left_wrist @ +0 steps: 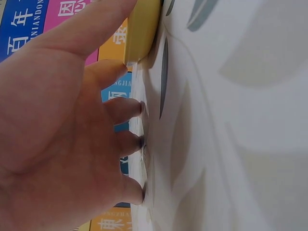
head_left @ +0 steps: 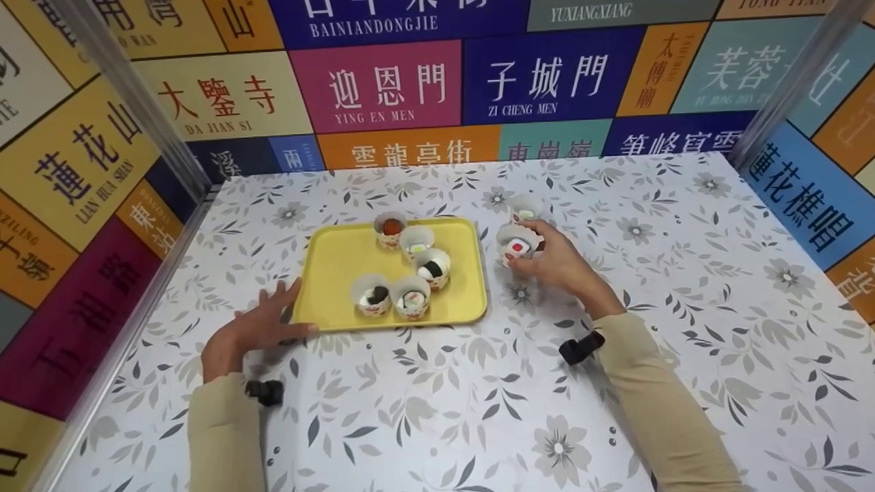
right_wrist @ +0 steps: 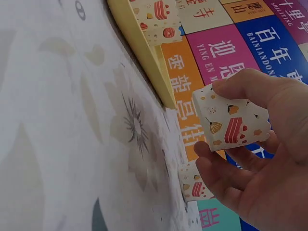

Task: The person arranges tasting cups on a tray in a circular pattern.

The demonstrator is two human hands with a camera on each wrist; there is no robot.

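My right hand pinches a printed paper cup between thumb and fingers, right of the tray. A small white piece with a red and blue centre sits inside it. In the right wrist view the cup hangs above the table. Just behind it stands another paper cup on the tablecloth. The left hand is spread at the near left corner of a yellow tray, with thumb and forefinger touching its rim. In the left wrist view the other fingertips reach the table.
Several paper cups stand on the tray: one with an orange-red filling, one with a black-banded white piece, and a black-and-white one among them. A patterned tablecloth covers the table. Panels with lettering rise behind.
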